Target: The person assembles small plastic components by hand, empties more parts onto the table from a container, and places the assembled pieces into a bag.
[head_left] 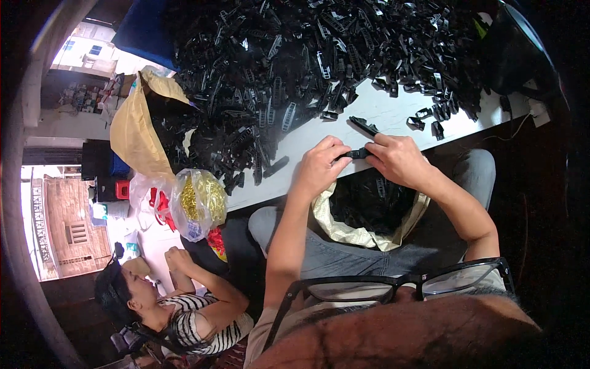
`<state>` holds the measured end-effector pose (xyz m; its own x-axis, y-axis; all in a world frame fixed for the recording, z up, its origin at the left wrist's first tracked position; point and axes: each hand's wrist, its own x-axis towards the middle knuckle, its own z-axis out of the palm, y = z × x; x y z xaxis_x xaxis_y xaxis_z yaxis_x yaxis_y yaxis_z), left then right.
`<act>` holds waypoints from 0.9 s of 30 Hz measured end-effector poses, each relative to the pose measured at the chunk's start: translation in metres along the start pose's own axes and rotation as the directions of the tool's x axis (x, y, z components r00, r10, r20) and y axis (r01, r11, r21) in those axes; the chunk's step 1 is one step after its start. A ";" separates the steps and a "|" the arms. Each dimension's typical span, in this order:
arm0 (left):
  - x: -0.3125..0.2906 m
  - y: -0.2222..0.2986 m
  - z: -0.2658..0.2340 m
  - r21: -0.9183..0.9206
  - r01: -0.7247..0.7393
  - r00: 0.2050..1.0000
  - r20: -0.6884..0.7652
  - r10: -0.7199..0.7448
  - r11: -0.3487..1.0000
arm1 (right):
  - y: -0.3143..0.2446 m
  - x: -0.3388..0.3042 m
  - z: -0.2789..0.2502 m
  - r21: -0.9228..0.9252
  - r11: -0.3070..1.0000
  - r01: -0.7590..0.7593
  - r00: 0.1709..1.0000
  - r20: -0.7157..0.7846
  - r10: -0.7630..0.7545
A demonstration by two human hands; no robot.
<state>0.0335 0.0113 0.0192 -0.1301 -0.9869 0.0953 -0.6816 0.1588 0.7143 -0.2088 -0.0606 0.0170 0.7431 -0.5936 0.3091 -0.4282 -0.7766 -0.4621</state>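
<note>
My left hand (pixel 321 162) pinches one end of a small black plastic piece (pixel 357 154) just off the table's front edge. On its other end my right hand (pixel 399 160) has thumb and fingers closed. A longer, narrow black plastic piece (pixel 362 125) lies slantwise by the right index finger; I cannot tell whether that hand also grips it. Below both hands, an open pale sack (pixel 337 231) with a rolled rim rests in my lap, with black plastic pieces (pixel 381 189) inside.
A large heap of black plastic pieces (pixel 276 67) covers much of the white table (pixel 264 190). Yellow cloth (pixel 132 126) and clear bags with gold and red material (pixel 203 203) lie at the left. Another person (pixel 166 301) sits lower left. A dark bucket-like container (pixel 513 49) stands far right.
</note>
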 end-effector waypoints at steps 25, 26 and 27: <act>0.029 0.011 0.028 0.404 -0.261 0.905 -0.213 0.368 0.877 | 0.016 -0.014 -0.007 -0.334 0.883 -0.330 0.943 -0.163 0.291; 0.027 0.012 0.027 0.400 -0.270 0.903 -0.211 0.374 0.876 | 0.014 -0.013 -0.008 -0.331 0.890 -0.312 0.949 -0.140 0.281; 0.025 0.013 0.026 0.390 -0.273 0.905 -0.206 0.372 0.880 | 0.012 -0.012 -0.009 -0.336 0.886 -0.319 0.947 -0.144 0.286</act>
<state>0.0026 -0.0109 0.0131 -0.2229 -0.8401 0.4946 -0.8449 0.4196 0.3319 -0.2279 -0.0650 0.0153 0.5070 -0.8150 0.2806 -0.7891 -0.5698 -0.2293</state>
